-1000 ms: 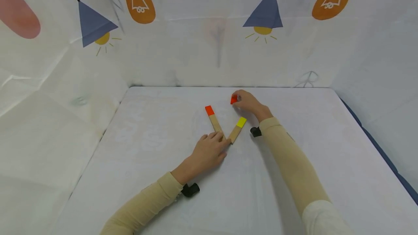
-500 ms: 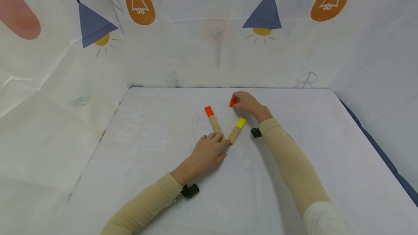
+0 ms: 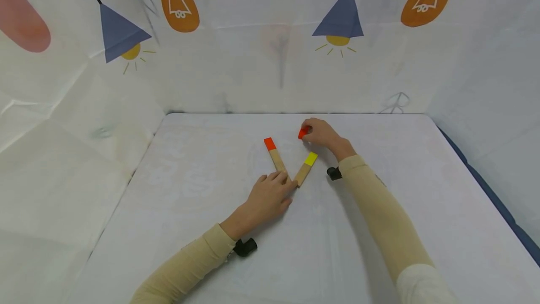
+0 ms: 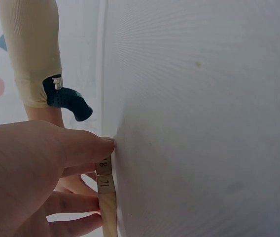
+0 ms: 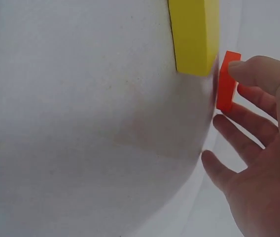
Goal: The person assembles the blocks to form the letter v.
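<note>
Two wooden sticks form a V on the white table, their near ends meeting. One is the red-tipped stick (image 3: pixel 270 144) on the left, the other the yellow-tipped stick (image 3: pixel 311 159) on the right. My left hand (image 3: pixel 270 195) presses its fingers and thumb on the near ends, covering part of them. Numbers printed on the stick ends (image 4: pixel 105 184) show in the left wrist view. Beyond the V, my right hand (image 3: pixel 322 134) pinches a small red block (image 5: pixel 227 81) between thumb and fingers. In the right wrist view the yellow end (image 5: pixel 194 39) lies close by.
The white table (image 3: pixel 202 177) ends at a back edge a little beyond my right hand. White cloth walls (image 3: pixel 244 69) with printed lamps and bulbs stand behind and at the sides. A black wrist camera (image 3: pixel 246 247) sits under my left wrist.
The red block in my right hand dips slightly toward me, then shifts a little to the right with the hand. My left hand and the two sticks stay in place.
</note>
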`<state>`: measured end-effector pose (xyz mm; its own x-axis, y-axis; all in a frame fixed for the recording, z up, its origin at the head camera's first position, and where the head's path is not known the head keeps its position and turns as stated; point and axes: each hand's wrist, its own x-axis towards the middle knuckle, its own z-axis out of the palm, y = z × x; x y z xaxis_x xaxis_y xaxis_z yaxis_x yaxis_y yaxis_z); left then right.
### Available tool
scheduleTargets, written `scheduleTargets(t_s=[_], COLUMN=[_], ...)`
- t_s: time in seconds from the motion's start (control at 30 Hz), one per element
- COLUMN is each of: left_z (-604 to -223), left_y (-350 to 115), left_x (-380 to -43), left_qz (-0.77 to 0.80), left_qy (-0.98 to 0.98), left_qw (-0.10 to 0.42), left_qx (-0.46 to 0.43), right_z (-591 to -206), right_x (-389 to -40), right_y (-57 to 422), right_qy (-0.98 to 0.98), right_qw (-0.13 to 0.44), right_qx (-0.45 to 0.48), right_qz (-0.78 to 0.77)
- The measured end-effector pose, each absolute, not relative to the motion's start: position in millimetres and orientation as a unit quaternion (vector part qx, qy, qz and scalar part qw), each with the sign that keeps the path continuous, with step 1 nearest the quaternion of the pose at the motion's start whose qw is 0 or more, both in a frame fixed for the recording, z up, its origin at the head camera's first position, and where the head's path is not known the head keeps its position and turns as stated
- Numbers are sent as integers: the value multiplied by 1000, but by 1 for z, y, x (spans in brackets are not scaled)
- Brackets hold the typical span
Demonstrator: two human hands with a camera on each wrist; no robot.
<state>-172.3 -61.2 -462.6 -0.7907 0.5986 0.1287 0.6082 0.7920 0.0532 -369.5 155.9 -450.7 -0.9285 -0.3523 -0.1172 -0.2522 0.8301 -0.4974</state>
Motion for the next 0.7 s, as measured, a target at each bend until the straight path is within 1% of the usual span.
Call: scheduleTargets(t_s=[0.33, 0.57, 0.7], left_z=[-464, -460, -459], left_y=[-59, -59, -59], left_x=[-172, -172, -172], left_qz=[-47, -51, -49], left_qy=[-946, -948, -949], left_qw=[50, 48, 43], left_qx=[-316, -311, -310], right_z=[-446, -444, -447], right_x=[-360, -355, -352], right_y=[160, 163, 165], right_qy=[949, 952, 954], right_qw=[107, 89, 88], right_qx=[-163, -174, -169], right_qz=[-246, -235, -231])
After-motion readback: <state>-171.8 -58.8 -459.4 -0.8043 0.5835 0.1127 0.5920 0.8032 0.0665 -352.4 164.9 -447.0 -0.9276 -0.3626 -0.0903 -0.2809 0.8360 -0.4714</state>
